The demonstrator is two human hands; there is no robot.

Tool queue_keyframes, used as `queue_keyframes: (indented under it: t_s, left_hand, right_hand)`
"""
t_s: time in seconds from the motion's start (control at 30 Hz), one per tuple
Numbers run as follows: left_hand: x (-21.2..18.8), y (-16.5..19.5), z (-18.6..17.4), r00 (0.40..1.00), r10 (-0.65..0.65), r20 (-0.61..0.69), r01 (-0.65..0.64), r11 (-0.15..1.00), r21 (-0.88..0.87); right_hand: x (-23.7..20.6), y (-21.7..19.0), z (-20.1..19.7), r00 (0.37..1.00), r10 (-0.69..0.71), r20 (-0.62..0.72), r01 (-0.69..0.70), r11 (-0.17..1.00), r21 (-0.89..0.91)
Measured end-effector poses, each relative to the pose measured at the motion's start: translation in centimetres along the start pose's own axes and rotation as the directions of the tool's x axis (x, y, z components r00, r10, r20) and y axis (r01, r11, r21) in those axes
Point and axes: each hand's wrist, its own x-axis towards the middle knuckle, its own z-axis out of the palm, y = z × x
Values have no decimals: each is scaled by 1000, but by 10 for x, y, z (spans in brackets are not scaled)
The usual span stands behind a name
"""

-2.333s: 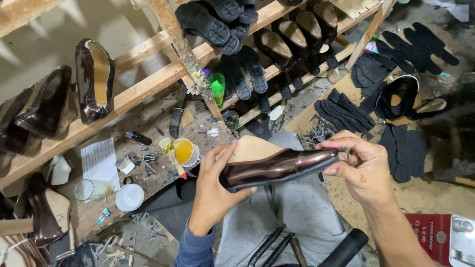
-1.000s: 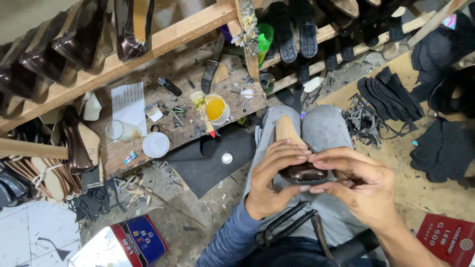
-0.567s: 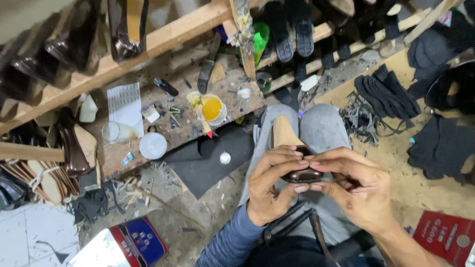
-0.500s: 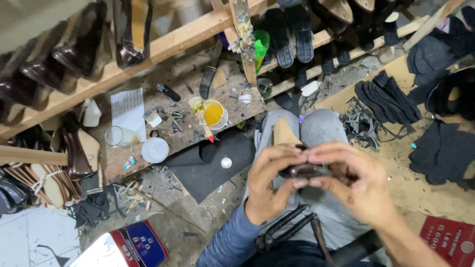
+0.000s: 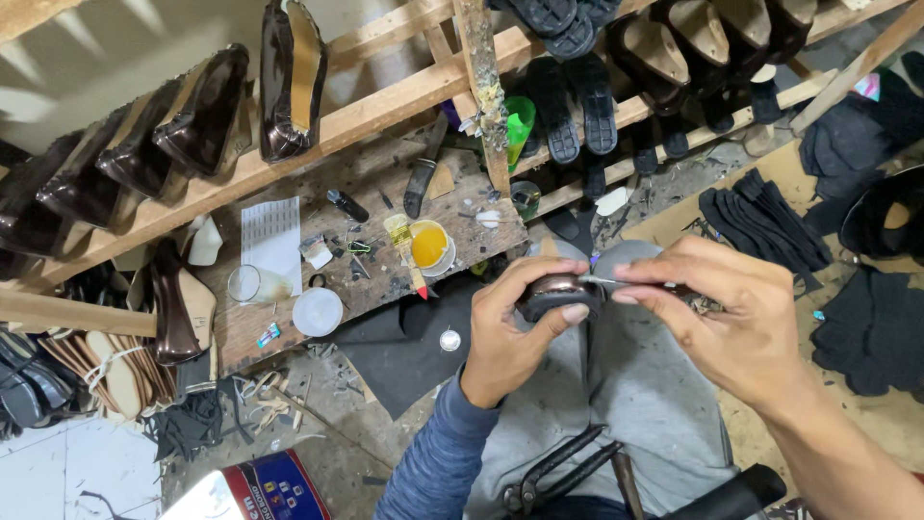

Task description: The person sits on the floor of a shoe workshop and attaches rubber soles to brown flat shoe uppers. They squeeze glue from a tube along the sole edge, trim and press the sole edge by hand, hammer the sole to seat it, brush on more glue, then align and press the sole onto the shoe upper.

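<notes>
— Wooden rack is spanning the whole top, isn't it?

— Yes, slanting beams, with glossy dark brown shoes leaning on the left stretch and black soles hanging further right.

— And under it?

— A scuffed workbench is carrying a pot of yellow glue, a brush lying just beside it, a white lid and a clear glass.

— What is sitting on the grey trousers?

— Black pliers are resting low on the lap.

— Where is the shoe being worked?

— Above the lap, near the centre. The left hand is wrapping its fingers around the dark brown shoe, thumb pressing along its lower edge.

— And the other hand?

— The right hand is pinching closed on a thin metal tool, whose tip is touching the shoe's edge. I cannot tell what kind of tool it is.
</notes>
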Motion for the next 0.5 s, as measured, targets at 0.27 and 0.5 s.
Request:
queue_keyframes:
  t_s: [0.27,0.5]
  left_hand:
    - [2,0,1,1000,5,3,-5,1000,10]
    - [3,0,3,1000,5,6,-5,1000,17]
  right_hand:
    - [10,-5,3,992,-108,62,112,992,-58]
    - [15,-1,-6,970,-165,180,205,950,-235]
